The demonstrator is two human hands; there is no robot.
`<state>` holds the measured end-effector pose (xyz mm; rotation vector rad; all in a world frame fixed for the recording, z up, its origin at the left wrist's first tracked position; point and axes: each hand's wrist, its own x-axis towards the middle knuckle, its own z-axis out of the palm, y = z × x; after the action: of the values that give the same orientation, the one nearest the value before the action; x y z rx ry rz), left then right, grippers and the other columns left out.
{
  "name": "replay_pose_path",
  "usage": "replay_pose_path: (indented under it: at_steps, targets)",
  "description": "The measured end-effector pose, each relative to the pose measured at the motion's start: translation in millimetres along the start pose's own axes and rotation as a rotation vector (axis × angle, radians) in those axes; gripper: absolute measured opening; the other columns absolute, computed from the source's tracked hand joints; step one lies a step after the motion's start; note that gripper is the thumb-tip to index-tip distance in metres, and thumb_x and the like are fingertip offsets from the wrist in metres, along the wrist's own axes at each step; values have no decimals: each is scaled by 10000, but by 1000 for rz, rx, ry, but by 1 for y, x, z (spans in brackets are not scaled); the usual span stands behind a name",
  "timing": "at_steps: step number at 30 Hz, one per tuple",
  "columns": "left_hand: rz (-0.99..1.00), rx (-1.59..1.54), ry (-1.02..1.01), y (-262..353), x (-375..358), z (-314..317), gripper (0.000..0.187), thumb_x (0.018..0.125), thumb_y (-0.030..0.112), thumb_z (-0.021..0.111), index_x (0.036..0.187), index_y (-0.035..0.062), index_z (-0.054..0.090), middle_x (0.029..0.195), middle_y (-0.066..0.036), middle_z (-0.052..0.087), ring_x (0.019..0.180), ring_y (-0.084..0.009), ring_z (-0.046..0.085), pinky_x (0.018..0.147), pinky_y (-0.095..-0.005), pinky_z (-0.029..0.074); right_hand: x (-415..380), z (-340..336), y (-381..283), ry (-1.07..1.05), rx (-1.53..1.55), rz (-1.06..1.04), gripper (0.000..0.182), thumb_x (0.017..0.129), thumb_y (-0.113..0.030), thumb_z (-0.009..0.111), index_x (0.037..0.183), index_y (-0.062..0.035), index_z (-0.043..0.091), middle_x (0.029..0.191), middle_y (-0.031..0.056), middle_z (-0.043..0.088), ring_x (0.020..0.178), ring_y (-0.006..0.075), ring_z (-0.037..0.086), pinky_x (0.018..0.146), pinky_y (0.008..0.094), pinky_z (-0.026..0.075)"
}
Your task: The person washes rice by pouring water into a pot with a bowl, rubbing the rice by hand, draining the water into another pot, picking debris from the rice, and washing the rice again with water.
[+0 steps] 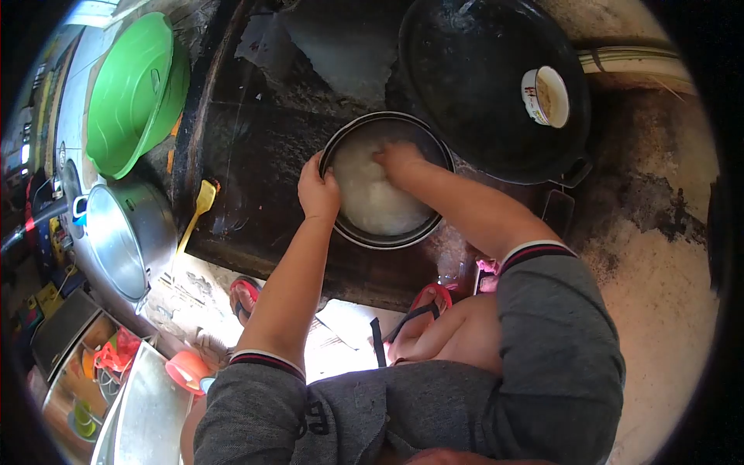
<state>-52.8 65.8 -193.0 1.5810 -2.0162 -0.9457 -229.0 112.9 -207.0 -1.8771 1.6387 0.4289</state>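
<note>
A round, dark-rimmed pot (387, 241) stands on the dark tabletop and holds cloudy, whitish contents (372, 194). My left hand (318, 188) grips the pot's left rim, thumb on the inner side. Inside the pot, near its upper middle, is my right hand (400, 161); its fingertips dip into the cloudy contents, and whether they hold anything is hidden.
A large black pan (480, 85) with a white cup (545, 97) in it lies at the upper right. On the left are a green basin (128, 101), a metal pot (116, 240) and a yellow spatula (203, 200) at the table (248, 155) edge.
</note>
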Motion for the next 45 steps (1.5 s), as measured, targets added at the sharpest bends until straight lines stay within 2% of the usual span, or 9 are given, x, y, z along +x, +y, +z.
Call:
replay_pose_path:
  at_steps: [13, 16, 21, 28, 31, 33, 34, 40, 45]
  targets:
    - [-2, -24, -8, -2, 2, 1, 334, 761, 43, 543, 1094, 62, 555, 999, -135, 582, 939, -324, 560, 815, -389, 445, 18, 36, -51, -660, 546, 80, 503, 723, -284, 553, 1142, -11, 496, 897, 174, 593, 784, 259, 574, 670, 378, 470]
    - [-8, -32, 8, -3, 1, 2, 328, 763, 47, 546, 1091, 60, 555, 1003, -133, 581, 938, -325, 560, 817, -389, 444, -11, 15, -45, -465, 1142, 68, 367, 746, -294, 547, 996, -27, 572, 718, 112, 562, 631, 234, 529, 591, 350, 456]
    - [-46, -74, -21, -6, 1, 3, 337, 764, 49, 552, 1101, 56, 552, 1028, -134, 577, 949, -323, 561, 823, -387, 442, 1, 10, -36, -143, 395, -81, 268, 841, -205, 478, 1071, -89, 553, 1032, 172, 597, 847, 325, 603, 685, 444, 486]
    - [-30, -28, -35, -1, 1, -1, 341, 772, 43, 543, 1113, 60, 547, 1025, -133, 578, 953, -319, 562, 818, -389, 445, 16, 53, -15, 289, 174, -286, 382, 799, -126, 505, 1177, -72, 495, 1222, 175, 495, 1089, 335, 499, 889, 451, 421]
    - [-28, -30, -36, 4, 2, -2, 339, 778, 41, 540, 1116, 61, 545, 1027, -132, 578, 953, -318, 563, 819, -387, 445, 11, 61, -17, 350, 170, -64, 417, 772, -122, 544, 1188, -103, 520, 1290, 136, 429, 1105, 304, 494, 912, 427, 405]
    - [-40, -8, -27, 6, 0, -3, 335, 779, 35, 539, 1112, 64, 547, 1027, -131, 578, 950, -316, 564, 817, -387, 447, -18, 4, -31, -398, -261, -84, 463, 770, -233, 578, 1213, -113, 516, 1307, 132, 416, 1118, 309, 481, 951, 439, 368]
    - [-40, -6, -28, 3, 0, -2, 335, 779, 35, 539, 1112, 64, 547, 1027, -131, 578, 950, -316, 564, 817, -387, 447, -26, 0, -34, -397, -259, -85, 463, 770, -233, 578, 1213, -113, 516, 1307, 132, 416, 1118, 309, 481, 951, 439, 368]
    - [-58, -16, -55, 3, 0, -2, 335, 778, 36, 540, 1112, 66, 546, 1029, -131, 578, 959, -315, 560, 819, -387, 444, -18, -9, -11, -260, 608, -83, 487, 860, -457, 466, 1161, -84, 553, 1100, 123, 588, 1007, 246, 557, 858, 404, 435]
    - [-33, -15, -46, 0, 2, 0, 333, 779, 56, 543, 1112, 67, 543, 1046, -143, 575, 973, -324, 553, 827, -391, 442, 14, 17, 1, -259, 1271, 344, 386, 897, -436, 407, 983, -108, 593, 963, 110, 615, 785, 249, 622, 667, 410, 502]
